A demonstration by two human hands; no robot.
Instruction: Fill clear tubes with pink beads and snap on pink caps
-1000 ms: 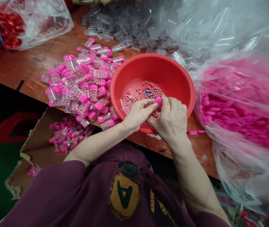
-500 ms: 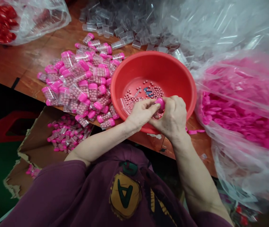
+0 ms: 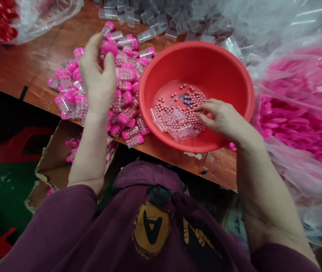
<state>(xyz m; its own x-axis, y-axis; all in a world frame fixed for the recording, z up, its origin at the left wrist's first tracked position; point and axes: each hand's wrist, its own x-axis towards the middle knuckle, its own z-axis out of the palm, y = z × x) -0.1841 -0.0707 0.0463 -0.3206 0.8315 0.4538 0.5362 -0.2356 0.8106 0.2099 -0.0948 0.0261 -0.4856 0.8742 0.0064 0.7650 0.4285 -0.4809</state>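
Observation:
My left hand (image 3: 98, 81) is raised over a heap of small clear bottles (image 3: 125, 73) with pink caps and pink beads inside. Between its thumb and fingers is a pink-capped bottle (image 3: 110, 48), slightly blurred, its body mostly hidden. My right hand (image 3: 220, 117) reaches into a red basin (image 3: 197, 56), thumb and fingers apart, with nothing visible in them. Its fingertips are close to loose pink beads (image 3: 197, 99) on the basin floor. Clear empty tubes (image 3: 188, 132) lie among the beads on the near side.
Clear tubes (image 3: 146, 34) are heaped at the back. On the right, a plastic bag holds pink caps (image 3: 277, 122); at the upper left, another holds red pieces (image 3: 2, 19). Below the table edge, an open cardboard box (image 3: 51, 155) contains more capped bottles.
Both hands were together over the basin at a pink-capped bottle. My left hand has moved left and away over the heap; my right hand has opened and lowered toward the beads.

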